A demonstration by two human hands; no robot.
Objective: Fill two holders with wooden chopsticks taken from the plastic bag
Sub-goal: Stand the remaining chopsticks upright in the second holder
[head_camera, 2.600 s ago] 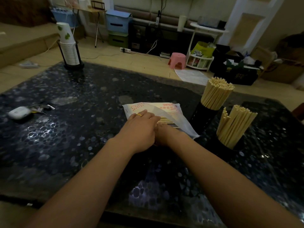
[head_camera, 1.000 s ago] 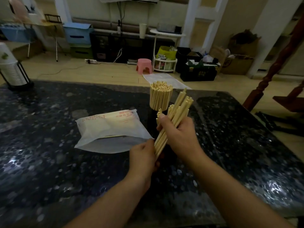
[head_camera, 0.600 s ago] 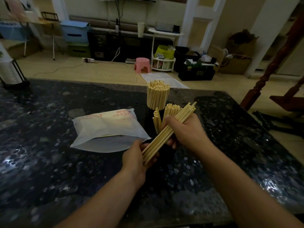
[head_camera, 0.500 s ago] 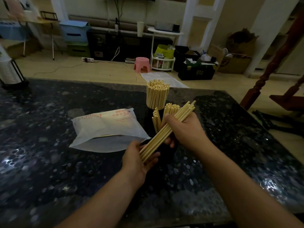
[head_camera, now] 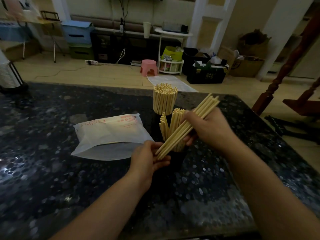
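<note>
My right hand (head_camera: 207, 129) grips a bundle of wooden chopsticks (head_camera: 202, 110) slanting from upper right to lower left. My left hand (head_camera: 147, 158) cups the bundle's lower ends with loosely curled fingers. Right behind the bundle stands the near holder (head_camera: 174, 159), dark and partly filled with chopsticks (head_camera: 173, 122). The far holder, packed with chopsticks (head_camera: 164, 99), is just beyond it, its dark body mostly hidden. The white plastic bag (head_camera: 107, 135) lies flat to the left, mouth facing me, a few chopsticks showing inside.
The dark speckled table (head_camera: 52, 170) spreads around. A stack of paper cups in a black stand (head_camera: 8, 73) sits at the far left edge. Beyond the table are a pink stool (head_camera: 149, 67), boxes and a wooden banister post (head_camera: 284, 70) at right.
A while ago both hands were at the bag; since then the bundle was lifted out. Over the last second it has tilted flatter over the near holder, my left hand staying at its lower ends.
</note>
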